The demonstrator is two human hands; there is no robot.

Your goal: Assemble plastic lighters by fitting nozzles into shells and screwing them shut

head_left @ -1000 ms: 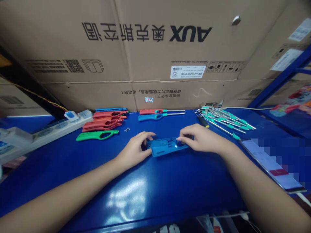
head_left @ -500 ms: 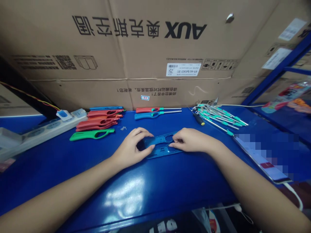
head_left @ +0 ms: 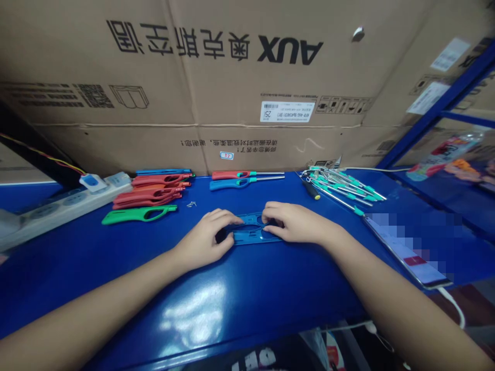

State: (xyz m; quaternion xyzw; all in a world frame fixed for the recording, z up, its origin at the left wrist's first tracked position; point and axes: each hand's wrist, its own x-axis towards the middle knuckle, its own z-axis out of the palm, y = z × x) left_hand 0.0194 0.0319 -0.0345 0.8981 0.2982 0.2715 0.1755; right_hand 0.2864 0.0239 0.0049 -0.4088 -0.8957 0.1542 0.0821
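Observation:
Two blue plastic shell halves (head_left: 251, 236) lie side by side on the blue table (head_left: 270, 293), close together. At their left ends is my left hand (head_left: 207, 239), thumb and fingers curved round the ends and gripping them. My right hand (head_left: 294, 222) holds their right ends, with the thumb on the near half and the fingers on the far one. Just beyond, a blue lighter (head_left: 230, 183) and a red lighter (head_left: 228, 174) with metal rods lie near the cardboard.
Several coloured shells (head_left: 149, 197) and a power strip (head_left: 73, 203) are at the left. Rods with green parts (head_left: 344, 185), a screwdriver (head_left: 310, 189) and a phone (head_left: 402, 252) lie at the right. A cardboard sheet (head_left: 216, 103) stands behind.
My right hand has shifted left along the blue halves, its thumb and fingers now wider apart. The whole view has moved slightly, so the surroundings appear further left.

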